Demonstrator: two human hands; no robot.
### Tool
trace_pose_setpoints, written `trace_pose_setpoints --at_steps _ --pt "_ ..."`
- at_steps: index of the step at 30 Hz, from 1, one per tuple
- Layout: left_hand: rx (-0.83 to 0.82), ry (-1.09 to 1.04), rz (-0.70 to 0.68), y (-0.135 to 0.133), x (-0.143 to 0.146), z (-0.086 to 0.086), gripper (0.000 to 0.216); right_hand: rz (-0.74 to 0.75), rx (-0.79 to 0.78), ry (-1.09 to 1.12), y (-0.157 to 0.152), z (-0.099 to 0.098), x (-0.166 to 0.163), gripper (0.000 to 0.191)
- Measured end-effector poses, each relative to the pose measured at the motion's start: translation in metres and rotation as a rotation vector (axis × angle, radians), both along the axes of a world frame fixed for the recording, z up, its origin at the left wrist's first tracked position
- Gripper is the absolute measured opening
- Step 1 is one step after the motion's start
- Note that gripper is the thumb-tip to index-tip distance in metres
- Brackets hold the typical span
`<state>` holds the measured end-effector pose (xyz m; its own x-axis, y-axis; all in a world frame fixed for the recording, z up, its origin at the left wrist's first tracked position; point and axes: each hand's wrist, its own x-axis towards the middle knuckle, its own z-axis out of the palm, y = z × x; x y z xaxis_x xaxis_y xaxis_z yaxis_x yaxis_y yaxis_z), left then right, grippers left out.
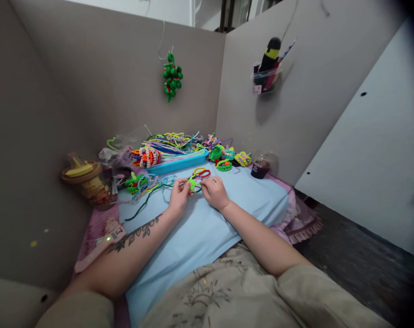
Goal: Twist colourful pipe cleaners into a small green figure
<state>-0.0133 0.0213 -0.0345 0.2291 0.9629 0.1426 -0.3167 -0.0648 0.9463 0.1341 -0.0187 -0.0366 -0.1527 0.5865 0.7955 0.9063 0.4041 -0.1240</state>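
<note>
My left hand point(180, 193) and my right hand point(215, 191) meet over the blue cloth point(251, 200). Between them is a small bright green piece of bent pipe cleaner point(193, 183), pinched in my left fingertips. The fingers of my right hand are closed at its right side, next to a dark blue strand; exactly what they grip is too small to make out. Just beyond my fingers lie red and yellow pipe cleaner loops point(202, 172). A dark green pipe cleaner point(138, 211) and light blue ones trail on the cloth left of my left hand.
A blue tray point(179, 162) heaped with pipe cleaners stands at the back, finished-looking colourful figures point(223, 165) beside it. Left is a lidded cup point(94, 187); right, a dark drink cup point(260, 168). Grey partitions enclose the table, with a green ornament point(172, 77) and a pen holder point(265, 79) hanging.
</note>
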Motion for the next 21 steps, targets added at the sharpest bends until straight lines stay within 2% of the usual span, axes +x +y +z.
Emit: trace_pose_setpoints --at_steps 7,13,21 --pt "0.043 -0.060 -0.096 -0.0032 -0.0014 0.0014 0.039 -0.011 -0.032 -0.001 0.0010 -0.0017 0.0010 0.015" --pt "0.073 0.028 -0.068 -0.0037 -0.0012 0.0006 0.032 0.022 -0.056 0.038 -0.0021 0.0006 0.0001 0.016" --pt "0.084 0.032 -0.083 -0.0001 -0.0024 -0.0029 0.032 0.035 -0.092 0.087 -0.0013 -0.0011 -0.0001 0.014"
